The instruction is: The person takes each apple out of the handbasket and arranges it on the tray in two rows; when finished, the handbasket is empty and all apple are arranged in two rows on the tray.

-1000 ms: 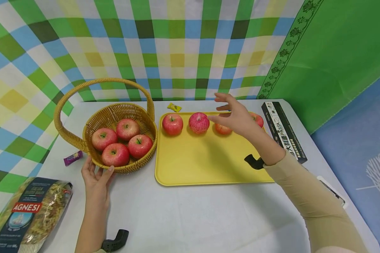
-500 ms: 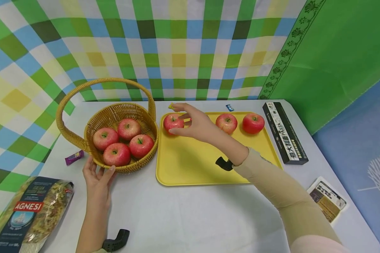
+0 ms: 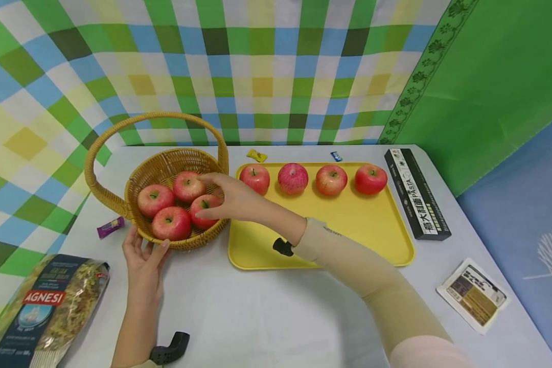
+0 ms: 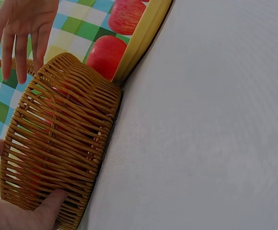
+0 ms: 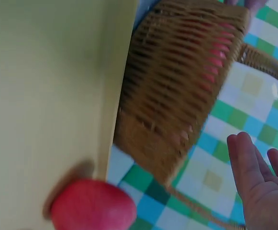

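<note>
A wicker basket (image 3: pixel 175 157) with a tall handle stands at the left and holds several red apples (image 3: pixel 171 223). My left hand (image 3: pixel 144 266) holds the basket's near side, its thumb at the rim; in the left wrist view its fingertips lie against the wicker wall (image 4: pixel 62 139). Over the basket's right side hovers my right hand (image 3: pixel 239 199), fingers extended and thumb apart, partly covering the right-hand apple (image 3: pixel 204 208). The right wrist view shows nothing in that hand (image 5: pixel 263 191). A yellow tray (image 3: pixel 377 225) bears a row of apples, one pinkish and streaked (image 3: pixel 293 179).
A black pasta box (image 3: pixel 417 194) lies right of the tray, with a flat white packet (image 3: pixel 474 295) nearer. An Agnesi pasta bag (image 3: pixel 46 306) is at front left. Small wrapped candies lie around: purple (image 3: pixel 111 227), yellow (image 3: pixel 256 156) and blue (image 3: pixel 336 156).
My right hand has swept left, from above the tray's apples to over the basket, uncovering the row on the tray. The left hand has stayed on the basket.
</note>
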`<action>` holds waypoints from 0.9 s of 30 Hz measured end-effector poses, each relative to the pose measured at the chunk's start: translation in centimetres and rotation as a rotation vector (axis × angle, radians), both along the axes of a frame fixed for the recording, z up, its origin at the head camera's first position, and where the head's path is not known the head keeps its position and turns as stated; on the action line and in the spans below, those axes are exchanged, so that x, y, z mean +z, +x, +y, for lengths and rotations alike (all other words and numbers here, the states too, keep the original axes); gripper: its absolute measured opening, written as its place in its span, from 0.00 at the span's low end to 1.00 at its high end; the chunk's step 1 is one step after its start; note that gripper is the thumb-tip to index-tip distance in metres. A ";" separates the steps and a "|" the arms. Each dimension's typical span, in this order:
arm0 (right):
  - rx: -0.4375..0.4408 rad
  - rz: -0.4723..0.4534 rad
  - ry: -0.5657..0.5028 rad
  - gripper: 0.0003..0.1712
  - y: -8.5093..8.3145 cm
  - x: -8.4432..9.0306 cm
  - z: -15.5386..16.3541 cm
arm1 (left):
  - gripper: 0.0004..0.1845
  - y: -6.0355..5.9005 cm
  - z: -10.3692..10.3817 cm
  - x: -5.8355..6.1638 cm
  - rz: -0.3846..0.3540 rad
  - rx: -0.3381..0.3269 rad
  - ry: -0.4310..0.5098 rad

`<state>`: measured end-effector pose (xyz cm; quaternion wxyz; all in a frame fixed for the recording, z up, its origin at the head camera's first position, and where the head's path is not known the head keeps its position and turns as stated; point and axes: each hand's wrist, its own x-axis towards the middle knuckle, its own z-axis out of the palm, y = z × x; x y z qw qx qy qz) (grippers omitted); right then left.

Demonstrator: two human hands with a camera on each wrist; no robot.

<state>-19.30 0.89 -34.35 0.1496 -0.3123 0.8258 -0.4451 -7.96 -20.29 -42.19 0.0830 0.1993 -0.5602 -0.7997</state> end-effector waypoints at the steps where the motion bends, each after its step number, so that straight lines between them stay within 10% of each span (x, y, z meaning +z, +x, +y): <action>1: 0.008 -0.001 -0.007 0.47 0.0 -0.3 -0.5 | 0.44 0.0 0.0 0.0 0.001 -0.002 0.001; 27: 0.003 0.189 0.510 0.42 0.6 -1.6 -10.1 | 0.43 0.1 0.0 -0.1 0.047 -0.028 0.000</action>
